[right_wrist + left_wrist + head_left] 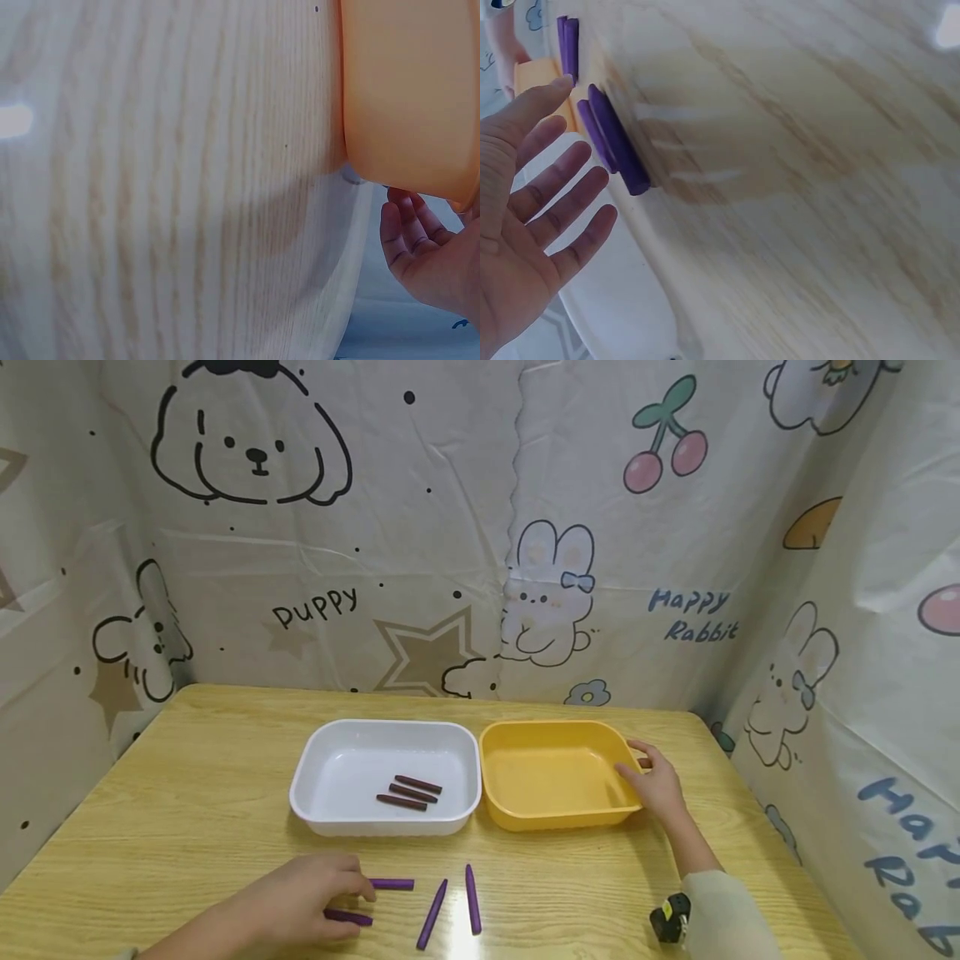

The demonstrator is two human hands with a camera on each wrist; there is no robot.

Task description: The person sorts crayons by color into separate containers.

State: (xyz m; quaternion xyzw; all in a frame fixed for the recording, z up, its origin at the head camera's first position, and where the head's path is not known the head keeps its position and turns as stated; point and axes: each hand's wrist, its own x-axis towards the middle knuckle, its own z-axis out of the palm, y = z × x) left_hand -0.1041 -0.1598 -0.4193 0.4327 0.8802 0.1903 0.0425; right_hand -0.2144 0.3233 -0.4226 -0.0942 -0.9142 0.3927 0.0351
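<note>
My left hand (pixel 296 893) hovers low over the table's front, fingers apart and holding nothing in the left wrist view. Partly behind its fingers in the head view lie two purple crayons, one farther back (pixel 393 884) and one nearer (pixel 349 917). Two more purple crayons, a slanted one (pixel 432 914) and a nearly upright one (pixel 472 899), lie to the right. At the right end of the yellow tray (pixel 558 817), my right hand (pixel 658 783) grips the rim, thumb inside and fingers outside. The right wrist view shows those fingers against the outer wall (pixel 412 97).
A white tray (pixel 315 810) stands against the yellow tray's left side, with three dark brown crayons (pixel 412 793) in it. A small black device (pixel 670 918) sits by the right sleeve. Printed cloth (pixel 420 543) hangs behind the wooden table (pixel 187 793) and at its sides.
</note>
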